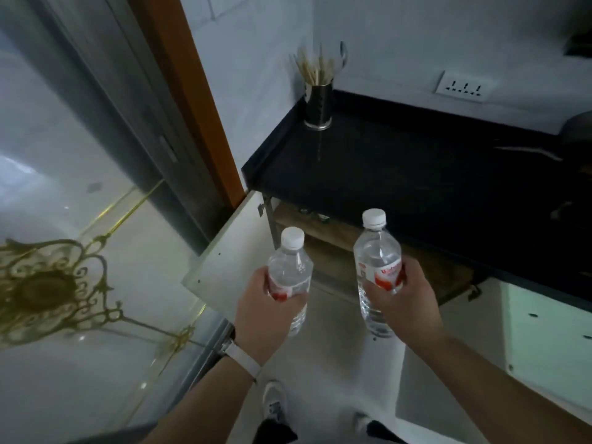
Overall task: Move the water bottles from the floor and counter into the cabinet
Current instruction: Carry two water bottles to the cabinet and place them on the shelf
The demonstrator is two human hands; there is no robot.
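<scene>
Two clear water bottles with white caps are held upright in front of the open cabinet (336, 248): the left bottle (290, 277) is gripped around its red label by the left hand (266, 312), the right bottle (378, 267) likewise by the right hand (403, 302). Above the cabinet's wooden shelf runs the black counter (416, 174) (a dark cup of sticks (317, 100) stands at its back corner), and the white cabinet door (230, 251) swings out to the left.

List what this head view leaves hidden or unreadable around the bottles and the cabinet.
- Cabinet interior: mostly hidden under the black counter; its contents cannot be told.
- Labels: the left bottle label is covered by the left hand; the right bottle label is blurred and partly covered by the right hand.
- Dark object on the counter: cut off by the right edge.
</scene>
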